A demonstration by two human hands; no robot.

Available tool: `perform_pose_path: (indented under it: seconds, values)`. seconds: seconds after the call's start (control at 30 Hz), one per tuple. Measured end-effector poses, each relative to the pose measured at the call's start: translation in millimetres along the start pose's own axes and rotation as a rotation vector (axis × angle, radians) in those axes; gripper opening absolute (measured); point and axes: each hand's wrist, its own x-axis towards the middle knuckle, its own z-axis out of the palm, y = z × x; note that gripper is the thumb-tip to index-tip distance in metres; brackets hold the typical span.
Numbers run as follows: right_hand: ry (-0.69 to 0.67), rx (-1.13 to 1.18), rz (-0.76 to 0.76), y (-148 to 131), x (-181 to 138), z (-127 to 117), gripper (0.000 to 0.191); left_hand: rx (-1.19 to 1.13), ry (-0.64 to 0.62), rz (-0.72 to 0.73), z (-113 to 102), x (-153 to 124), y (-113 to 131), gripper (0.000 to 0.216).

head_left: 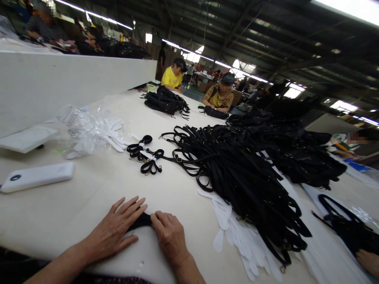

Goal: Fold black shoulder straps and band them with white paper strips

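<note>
Strap, black, flat & matte, lies at near table edge, mostly hidden btwn both hands; only a short dark band shows, long axis running roughly left-right across the table. Left hand lies flat, fingers spread, palm down over strap's left part. Right hand has fingers curled, knuckles up, pressing strap's right end; can't tell if pinching. Tabletop smooth, cream. Big tangled pile of black straps w/ small metal buckles sits well apart, right. White tabs fan out beside it.
</note>
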Motion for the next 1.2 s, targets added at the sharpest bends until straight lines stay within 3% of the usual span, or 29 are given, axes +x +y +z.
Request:
perform_pose_path:
  seconds: [0.2,0.37,0.57,0.73,0.83,1.07,1.2]
  values:
    - [-0.017,-0.048,0.000,0,-7,2,0.043,0.049,0.027,-0.021,20,-4,-3,0.063]
    - [-0.050,-0.070,-0.011,-2,-6,-2,0.046,-0.025,0.002,-0.032,10,-8,-7,0.063]
    - [-0.022,-0.023,-0.010,-3,-2,-5,0.046,-0.178,0.104,-0.220,4,-24,-34,0.041]
    - [-0.063,-0.018,0.002,-1,-3,-3,0.049,-0.194,0.031,-0.151,7,-24,-53,0.025]
    - [-0.079,-0.009,-0.003,1,-5,-1,0.050,-0.162,-0.004,-0.131,6,-15,-54,0.016]
    - [-0.034,0.033,0.023,3,-2,2,0.043,-0.020,0.080,-0.157,-1,-3,-44,0.018]
    - [-0.032,0.041,0.027,3,0,3,0.041,-0.020,0.008,-0.189,-6,2,-47,0.010]
